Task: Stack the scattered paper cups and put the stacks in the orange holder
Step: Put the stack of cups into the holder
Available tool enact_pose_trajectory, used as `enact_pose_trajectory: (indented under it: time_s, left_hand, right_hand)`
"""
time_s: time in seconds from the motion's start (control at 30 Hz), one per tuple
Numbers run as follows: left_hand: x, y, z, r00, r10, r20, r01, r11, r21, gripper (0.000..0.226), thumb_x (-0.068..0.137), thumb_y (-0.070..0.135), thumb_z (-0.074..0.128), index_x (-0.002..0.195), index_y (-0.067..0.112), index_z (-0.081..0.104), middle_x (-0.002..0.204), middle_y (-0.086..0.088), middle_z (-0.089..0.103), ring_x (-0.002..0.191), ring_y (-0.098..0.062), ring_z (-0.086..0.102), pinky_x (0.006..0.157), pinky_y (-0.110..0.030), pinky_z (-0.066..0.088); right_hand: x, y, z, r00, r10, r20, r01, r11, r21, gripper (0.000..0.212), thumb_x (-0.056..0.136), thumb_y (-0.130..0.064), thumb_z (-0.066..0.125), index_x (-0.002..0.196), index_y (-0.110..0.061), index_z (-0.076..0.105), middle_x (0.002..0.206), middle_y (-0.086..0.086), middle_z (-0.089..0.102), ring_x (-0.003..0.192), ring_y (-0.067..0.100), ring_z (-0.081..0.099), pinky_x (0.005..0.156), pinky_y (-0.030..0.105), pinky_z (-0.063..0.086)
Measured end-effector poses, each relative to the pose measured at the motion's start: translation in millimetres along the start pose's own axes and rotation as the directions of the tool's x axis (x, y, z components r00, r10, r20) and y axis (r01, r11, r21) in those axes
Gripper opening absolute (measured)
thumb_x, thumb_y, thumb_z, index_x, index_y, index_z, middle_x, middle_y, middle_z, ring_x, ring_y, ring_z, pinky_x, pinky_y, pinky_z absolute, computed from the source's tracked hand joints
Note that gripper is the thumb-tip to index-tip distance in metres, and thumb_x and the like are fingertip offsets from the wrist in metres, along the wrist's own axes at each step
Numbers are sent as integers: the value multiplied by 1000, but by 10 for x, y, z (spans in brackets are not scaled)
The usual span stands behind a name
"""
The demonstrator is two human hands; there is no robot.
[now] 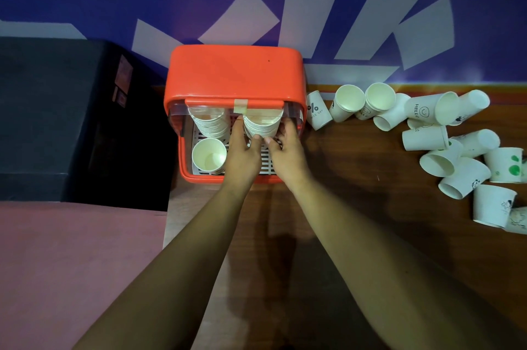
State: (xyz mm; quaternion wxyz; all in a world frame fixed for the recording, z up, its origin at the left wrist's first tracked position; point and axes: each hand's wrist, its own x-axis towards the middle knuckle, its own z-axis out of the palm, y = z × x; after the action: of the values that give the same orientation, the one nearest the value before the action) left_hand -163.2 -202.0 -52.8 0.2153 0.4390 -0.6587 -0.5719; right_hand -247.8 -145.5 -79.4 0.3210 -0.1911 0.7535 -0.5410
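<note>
The orange holder point(233, 73) stands against the wall with its clear front flap raised. Inside, a tall stack of white paper cups point(209, 121) stands at the back left, and a short stack point(209, 154) at the front left. Both my hands reach into the holder and grip a third cup stack point(262, 123) at the back right. My left hand point(242, 150) holds its left side and my right hand point(285, 147) its right side. Several loose cups point(427, 137) lie scattered on the wooden table to the right.
A black box point(57, 115) sits left of the holder. A pink surface point(71, 264) lies at the lower left. The brown wooden table point(356, 178) stretches between the holder and the loose cups. A blue and white wall runs behind.
</note>
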Motion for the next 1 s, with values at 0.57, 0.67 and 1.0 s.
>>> enact_pose_trajectory:
  time_s: [0.57, 0.67, 1.0]
  left_hand:
    - [-739, -128, -146, 992, 86, 88, -75, 990, -118, 59, 94, 3, 57, 146, 25, 40, 147, 1, 48, 139, -19, 46, 114, -44, 43]
    - [-865, -47, -237, 984, 132, 116, -120, 987, -106, 65, 94, -2, 62, 151, 18, 36, 149, -6, 43, 139, -17, 47, 108, -35, 49]
    - [-920, 325, -452, 917, 310, 252, -342, 936, 89, 83, 74, 47, 83, 144, 28, 43, 127, 1, 47, 123, -7, 45, 104, -20, 39]
  right_hand:
    - [-713, -61, -294, 991, -104, 85, 106, 994, -26, 74, 87, -5, 63, 124, -63, 37, 138, -8, 53, 128, 6, 51, 109, 38, 44]
    - [-865, -170, -432, 988, -113, 102, 113, 994, 10, 70, 88, -7, 67, 131, -54, 38, 140, -9, 51, 128, 3, 50, 106, 28, 44]
    - [-1224, -602, -917, 966, -37, 254, -10, 983, 181, 33, 93, -14, 62, 125, -12, 56, 112, 9, 68, 104, 22, 67, 84, 39, 59]
